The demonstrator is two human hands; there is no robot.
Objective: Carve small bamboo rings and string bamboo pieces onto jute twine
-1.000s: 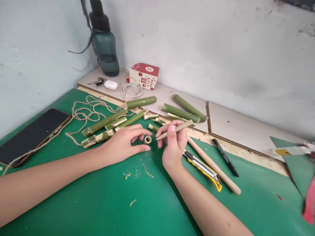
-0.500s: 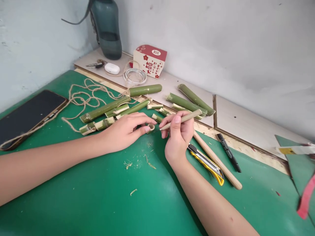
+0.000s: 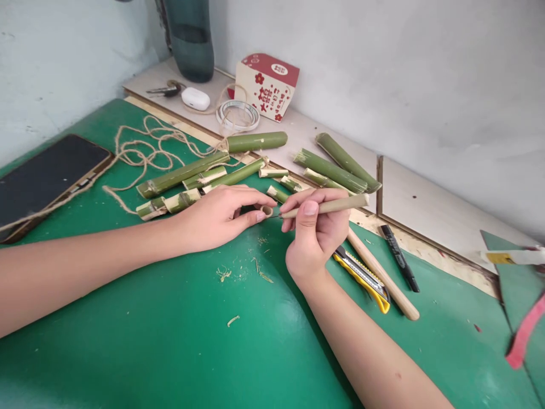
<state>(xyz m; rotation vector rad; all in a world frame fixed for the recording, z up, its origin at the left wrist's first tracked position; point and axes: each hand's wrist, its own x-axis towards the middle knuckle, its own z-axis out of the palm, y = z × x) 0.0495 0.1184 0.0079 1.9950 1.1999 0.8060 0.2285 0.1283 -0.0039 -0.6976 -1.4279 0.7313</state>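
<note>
Between thumb and fingers, my left hand (image 3: 225, 218) pinches a short hollow bamboo piece (image 3: 267, 211), its open end facing right. My right hand (image 3: 317, 230) is closed like a pen grip around a slim tool with a pale wooden handle (image 3: 340, 205). The tool's thin dark tip reaches to the rim of the bamboo piece; whether it touches is too small to tell. Fine bamboo shavings (image 3: 261, 272) lie on the green mat (image 3: 183, 335) below. Beside my right wrist are a yellow utility knife (image 3: 364, 278) and a wooden rod (image 3: 385, 275).
Several cut bamboo lengths (image 3: 183, 173) lie behind my hands, with loose twine (image 3: 147, 147). A phone (image 3: 46, 182) is at the left. Along the back are a water bottle (image 3: 191, 40), a tape roll (image 3: 237, 116) and a printed box (image 3: 268, 85). A black marker (image 3: 399, 258) lies right.
The camera view has shifted slightly. My right hand has tilted the tool flatter, its handle end now pointing more to the right. My left hand still pinches the bamboo piece.
</note>
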